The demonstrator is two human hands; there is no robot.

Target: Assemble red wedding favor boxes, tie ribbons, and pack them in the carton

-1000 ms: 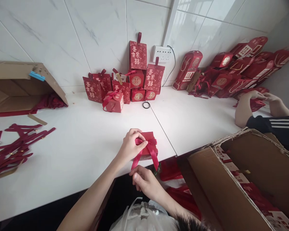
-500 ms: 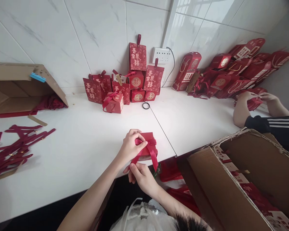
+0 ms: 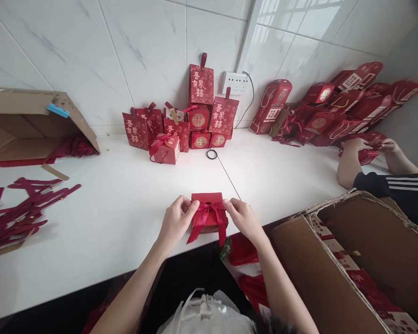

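Observation:
A small red gift box point(image 3: 214, 196) lies near the front edge of the white table, in the middle of the head view. Across its top runs a red ribbon point(image 3: 202, 216) tied in a bow, its two tails hanging over the near side. My left hand point(image 3: 177, 217) is at the box's left side, thumb and fingers pinched on the bow's left loop. On the opposite side my right hand point(image 3: 243, 215) pinches the right loop. Both hands are closed, and the fingertips partly hide the loop ends.
Finished red boxes point(image 3: 198, 118) stand against the tiled wall, with a black ring point(image 3: 212, 154) before them. Left are loose dark-red straps point(image 3: 28, 204) and an open carton point(image 3: 17, 102). Right, a large carton point(image 3: 296, 246) stands beside a co-worker's hands point(image 3: 355, 148) and piled boxes.
My right hand has risen from below the ribbon tail to the bow's right side. My left hand has shifted from over the bow to its left side. The bow now lies spread out.

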